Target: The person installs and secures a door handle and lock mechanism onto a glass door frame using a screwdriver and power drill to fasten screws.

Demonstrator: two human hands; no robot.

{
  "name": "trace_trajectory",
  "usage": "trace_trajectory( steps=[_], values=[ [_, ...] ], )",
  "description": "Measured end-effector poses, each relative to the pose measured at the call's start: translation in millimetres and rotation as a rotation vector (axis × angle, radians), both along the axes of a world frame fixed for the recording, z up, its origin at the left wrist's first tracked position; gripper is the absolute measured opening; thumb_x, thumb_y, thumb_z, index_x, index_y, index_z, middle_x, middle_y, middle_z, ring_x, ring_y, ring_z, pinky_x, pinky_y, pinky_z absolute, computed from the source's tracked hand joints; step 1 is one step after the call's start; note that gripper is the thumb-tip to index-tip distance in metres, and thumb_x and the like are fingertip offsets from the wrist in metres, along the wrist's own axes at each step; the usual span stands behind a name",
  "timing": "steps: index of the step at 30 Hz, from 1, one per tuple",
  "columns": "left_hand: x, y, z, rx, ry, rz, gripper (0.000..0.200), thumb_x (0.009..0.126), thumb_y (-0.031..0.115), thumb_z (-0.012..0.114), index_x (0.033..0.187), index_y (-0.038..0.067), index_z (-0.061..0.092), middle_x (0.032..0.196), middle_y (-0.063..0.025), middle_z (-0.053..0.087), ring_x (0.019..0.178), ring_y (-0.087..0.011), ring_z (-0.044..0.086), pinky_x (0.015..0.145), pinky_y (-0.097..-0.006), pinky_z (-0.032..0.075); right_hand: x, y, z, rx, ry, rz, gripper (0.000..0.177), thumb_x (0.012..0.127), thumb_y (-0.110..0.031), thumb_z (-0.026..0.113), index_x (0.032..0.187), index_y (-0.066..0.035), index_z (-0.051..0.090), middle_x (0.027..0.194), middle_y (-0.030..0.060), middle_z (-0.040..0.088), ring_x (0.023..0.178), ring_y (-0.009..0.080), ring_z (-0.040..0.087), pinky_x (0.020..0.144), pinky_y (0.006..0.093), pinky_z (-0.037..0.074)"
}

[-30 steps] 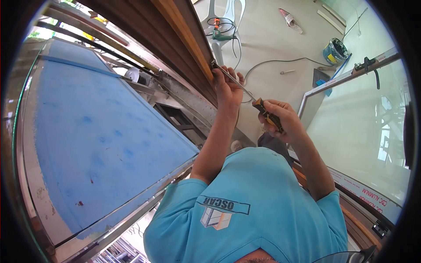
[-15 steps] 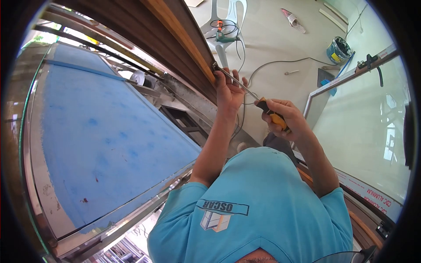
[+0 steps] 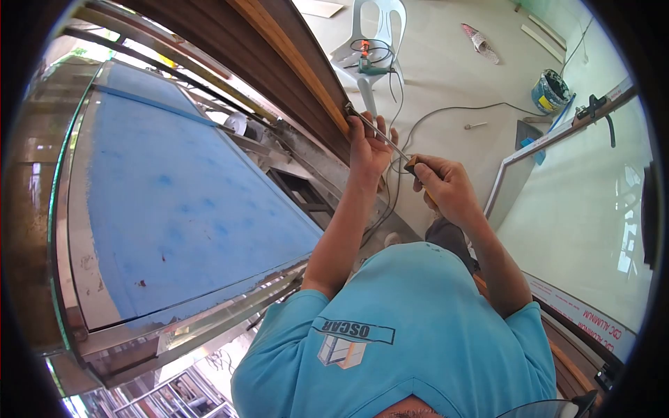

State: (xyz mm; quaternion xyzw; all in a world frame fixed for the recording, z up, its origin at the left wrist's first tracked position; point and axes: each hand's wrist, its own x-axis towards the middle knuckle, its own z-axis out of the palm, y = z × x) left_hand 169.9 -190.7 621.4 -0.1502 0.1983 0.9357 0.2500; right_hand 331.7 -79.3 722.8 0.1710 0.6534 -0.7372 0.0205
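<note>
- On the floor, near the glass panel point(image 3: 570, 209): open blue bucket point(image 3: 550, 91) with a yellow label and pale smears, dark inside, contents too unclear to tell.
- Right hand point(image 3: 448, 187) grasping the screwdriver point(image 3: 392, 145) by its handle, thumb along the top, forearm angled forward and inward.
- Left hand point(image 3: 370, 148) raised, palm up, thumb at the edge of the brown frame point(image 3: 306, 76), other fingers loosely spread by the slanting shaft.
- Screwdriver between both hands, tip end at the frame's edge.
- Beyond, on the plastic chair point(image 3: 365, 85): green drill point(image 3: 375, 70).
</note>
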Motion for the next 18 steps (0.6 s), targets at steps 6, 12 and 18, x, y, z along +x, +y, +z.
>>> trace_trajectory(
  steps=[6,12,18],
  values=[
    [-3.4,-2.8,0.3,0.012,-0.011,-0.070,0.028,0.082,0.050,0.071,0.094,0.025,0.066,0.090,0.0187,0.070,0.100,-0.0070,0.060,0.089,-0.0483,0.042,-4.2,12.7,5.0,-0.393,-0.089,0.011,0.032,0.100,-0.025,0.056,0.117,0.002,0.063,0.074,0.0046,0.060,0.047,0.0060,0.050,0.037,0.0202,0.032],
    [-2.1,-0.8,-6.4,-0.115,-0.041,-0.057,0.041,0.079,0.059,0.071,0.098,0.023,0.065,0.102,0.0169,0.068,0.107,-0.0091,0.058,0.094,-0.0479,0.042,-0.7,11.0,6.3,-0.412,-0.044,0.043,0.030,0.099,-0.023,0.055,0.110,0.004,0.062,0.076,0.0060,0.060,0.047,0.0082,0.051,0.037,0.0229,0.036],
    [-1.6,-13.4,-5.6,-0.292,-0.060,-0.199,0.082,0.079,0.069,0.066,0.131,0.008,0.049,0.130,-0.0017,0.059,0.120,-0.0218,0.055,0.094,-0.0527,0.044,16.1,22.7,-16.1,-0.368,-0.033,0.101,0.032,0.100,-0.021,0.054,0.118,0.005,0.060,0.076,0.0063,0.060,0.046,0.0086,0.051,0.037,0.0224,0.037]
  ],
)
